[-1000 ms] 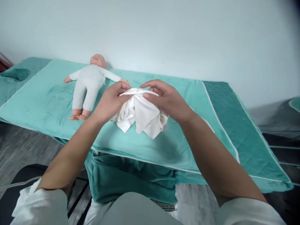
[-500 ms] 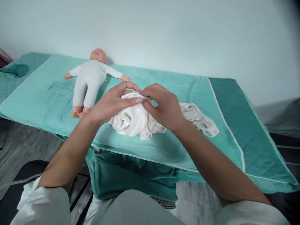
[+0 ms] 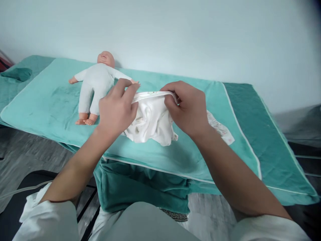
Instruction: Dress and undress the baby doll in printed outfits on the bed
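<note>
Both hands hold a small white baby garment point(image 3: 151, 121) above the teal mat point(image 3: 50, 103). My left hand point(image 3: 117, 108) pinches its upper edge on the left. My right hand point(image 3: 188, 108) grips the same edge on the right, stretching the hem taut between them. The rest of the cloth hangs bunched below. A baby doll point(image 3: 95, 85) in a pale suit lies face up on the mat, just beyond my left hand. A printed white cloth point(image 3: 220, 129) lies flat on the mat behind my right wrist.
The teal mat with white piping covers a low bed against a pale wall point(image 3: 175, 33). A darker teal cloth point(image 3: 140, 189) hangs over the near edge by my knees. A teal pillow point(image 3: 16, 73) sits at far left. Grey floor point(image 3: 22, 154) lies left.
My hands have lifted the garment off the mat and moved apart, pulling its upper edge straight. Half a second ago they were pressed together over the bunched cloth.
</note>
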Demonstrator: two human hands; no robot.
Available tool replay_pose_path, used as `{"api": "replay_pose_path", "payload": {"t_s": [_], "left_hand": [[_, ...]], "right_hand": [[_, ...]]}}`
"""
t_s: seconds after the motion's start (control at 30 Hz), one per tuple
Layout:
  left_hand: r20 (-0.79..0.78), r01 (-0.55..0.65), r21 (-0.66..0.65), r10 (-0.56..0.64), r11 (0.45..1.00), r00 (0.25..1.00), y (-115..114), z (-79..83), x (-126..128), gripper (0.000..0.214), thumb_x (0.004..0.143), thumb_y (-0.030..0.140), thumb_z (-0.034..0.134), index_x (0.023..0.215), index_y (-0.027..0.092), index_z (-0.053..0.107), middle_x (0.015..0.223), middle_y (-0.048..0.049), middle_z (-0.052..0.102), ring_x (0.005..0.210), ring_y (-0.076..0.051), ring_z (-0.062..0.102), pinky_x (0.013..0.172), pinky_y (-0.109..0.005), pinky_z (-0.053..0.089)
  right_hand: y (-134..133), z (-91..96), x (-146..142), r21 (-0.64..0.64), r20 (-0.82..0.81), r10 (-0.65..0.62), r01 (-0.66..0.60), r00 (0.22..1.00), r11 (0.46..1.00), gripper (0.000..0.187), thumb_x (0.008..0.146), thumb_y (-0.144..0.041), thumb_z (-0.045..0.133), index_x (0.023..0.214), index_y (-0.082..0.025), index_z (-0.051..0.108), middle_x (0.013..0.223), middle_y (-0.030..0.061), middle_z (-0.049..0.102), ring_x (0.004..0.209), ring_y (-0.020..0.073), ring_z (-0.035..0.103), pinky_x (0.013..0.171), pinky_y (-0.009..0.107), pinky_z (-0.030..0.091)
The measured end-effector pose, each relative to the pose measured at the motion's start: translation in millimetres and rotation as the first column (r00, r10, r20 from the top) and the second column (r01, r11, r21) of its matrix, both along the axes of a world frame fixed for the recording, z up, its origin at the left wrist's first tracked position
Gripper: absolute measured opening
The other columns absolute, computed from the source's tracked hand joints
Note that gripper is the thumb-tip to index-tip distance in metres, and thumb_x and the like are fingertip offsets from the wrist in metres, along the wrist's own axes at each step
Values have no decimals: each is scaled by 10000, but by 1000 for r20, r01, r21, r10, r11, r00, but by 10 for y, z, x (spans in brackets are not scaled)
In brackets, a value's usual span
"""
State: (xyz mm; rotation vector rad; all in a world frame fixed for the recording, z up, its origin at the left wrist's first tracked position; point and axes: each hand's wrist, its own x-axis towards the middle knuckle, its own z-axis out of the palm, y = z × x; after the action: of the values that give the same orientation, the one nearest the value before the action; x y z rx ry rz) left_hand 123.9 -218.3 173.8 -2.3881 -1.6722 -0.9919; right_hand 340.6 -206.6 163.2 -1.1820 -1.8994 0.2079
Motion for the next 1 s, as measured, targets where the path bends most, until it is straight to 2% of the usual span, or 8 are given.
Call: {"api": "replay_pose_path", "payload": {"t_s": [0.1,0.2,0.37,0.53,0.7,0.77,0.87,1.0], "left_hand": [[3,-108,-23,108,994,994,13,8,-35,395,900,137,502,1228,270,677,1227,-104,683,1108,-293,662,819,-369,526],[9,-129,-99,130,987,991,101,-100,-134,410,832,79,490,1146,245,695,1151,-99,702,1074,-291,674,861,-384,525],[279,-39,-259,114,965,954,269,-340,-362,296,812,156,531,1051,209,696,959,-39,728,904,-217,661,813,-327,513],[493,70,-359,126,931,861,298,-309,-356,131,811,249,605,902,191,680,793,-1,669,752,-160,573,671,-272,449],[504,107,-360,96,927,858,261,-227,-229,113,830,305,640,815,196,664,736,4,632,730,-157,541,648,-272,442],[503,128,-349,70,928,861,238,-201,-156,120,844,307,648,798,197,662,729,4,629,729,-157,548,661,-276,456],[476,167,-321,6,932,880,198,-103,5,119,870,299,658,803,202,672,720,10,636,713,-154,561,687,-289,469],[405,193,-231,-87,954,910,140,143,186,128,914,301,655,828,207,675,714,15,630,724,-161,594,743,-320,474]], "right_hand": [[290,-384,237,-4,83,-89,90,993,996,243,991,-335,501,1109,-237,689,1150,93,711,1055,287,658,934,427,554],[481,-926,543,-231,160,-65,101,985,968,388,960,-351,504,1260,-149,642,1256,157,697,1151,312,655,1037,476,543],[245,-1555,1031,-338,527,-46,259,849,905,606,1036,-515,492,1528,-161,489,1614,166,461,1553,384,320,1279,721,122],[-116,-1593,1353,-297,590,-316,564,743,771,617,1072,-487,411,1557,-111,474,1594,196,472,1497,412,394,1247,711,249],[-277,-1403,1470,-414,639,-353,692,683,591,640,1041,-508,465,1540,-109,498,1550,236,505,1408,472,489,1157,738,356],[-307,-1280,1356,-385,579,-360,635,731,670,598,1032,-516,482,1483,-131,551,1493,225,564,1376,456,528,1187,739,309],[-300,-1038,935,-225,359,-206,299,910,927,543,1022,-546,528,1418,-180,593,1399,176,642,1328,379,586,1185,609,402],[-136,-720,283,-11,190,-49,51,981,999,362,1051,-476,530,1278,-233,672,1237,111,729,1161,304,683,1010,457,546]]}}
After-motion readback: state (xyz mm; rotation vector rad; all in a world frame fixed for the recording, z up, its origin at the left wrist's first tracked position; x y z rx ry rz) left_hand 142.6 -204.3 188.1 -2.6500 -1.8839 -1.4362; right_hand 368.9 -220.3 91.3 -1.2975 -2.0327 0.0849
